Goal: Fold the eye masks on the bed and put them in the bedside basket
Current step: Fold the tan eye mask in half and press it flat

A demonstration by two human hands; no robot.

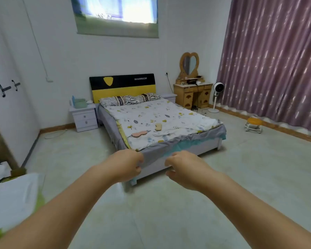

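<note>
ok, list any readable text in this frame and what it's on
"WARRIOR": white letters on the black top band of the bed headboard, right of the yellow shield emblem.
Large black lettering on the striped pillows: only fragments show, too distorted to read.
Wall hanging above the bed: washed out by glare, nothing readable.
No other text visible.

We see our left hand and right hand bare, forearms uncovered, no sleeves, rings or watch.

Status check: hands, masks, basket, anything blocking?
Left hand and right hand empty, fingers curled. Pink eye mask and beige one unfolded on bed. Green basket on nightstand. Floor clear.
</note>
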